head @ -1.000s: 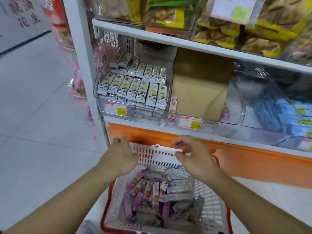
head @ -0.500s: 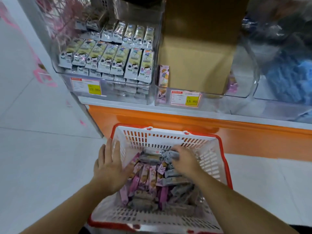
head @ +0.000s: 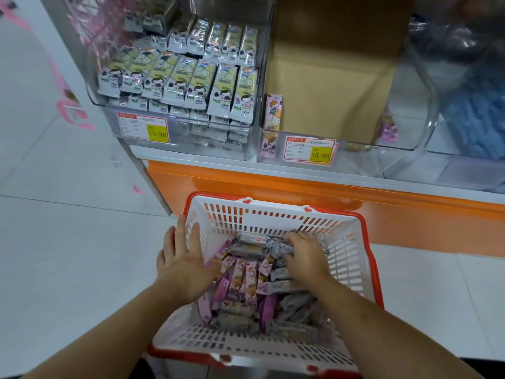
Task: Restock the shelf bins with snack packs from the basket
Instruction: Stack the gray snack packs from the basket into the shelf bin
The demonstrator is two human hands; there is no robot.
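On the floor just near the orange base of the shelf stands our white basket [head: 273, 220] with its red rim, and both our hands are at it. Our left hand [head: 183, 265] lies over the basket's left wall, fingers straight and spread, the thumb reaching inward to touch the purple snack packs [head: 240, 280]. Our right hand [head: 304, 254] is down inside on the far right of the heap, fingers curled into the grey snack packs [head: 252, 239]; whether it actually has one pinched we cannot tell, since the fingertips are buried among the wrappers. The packs fill the basket floor, purple ones standing in a row to the left, grey ones piled to the right and far side.

Above, on the shelf, the clear left bin [head: 175, 124] is full of grey and yellow packs [head: 191, 75] in tidy rows, with a price tag [head: 143, 129] reading 15.80 on its front. The clear middle bin [head: 341, 149] to its right holds a brown cardboard box [head: 328, 77], one purple pack [head: 273, 112] upright in its left near corner, and a second price tag [head: 310, 149], also 15.80. Further right we see blurred blue packs [head: 475, 116] behind curved clear plastic
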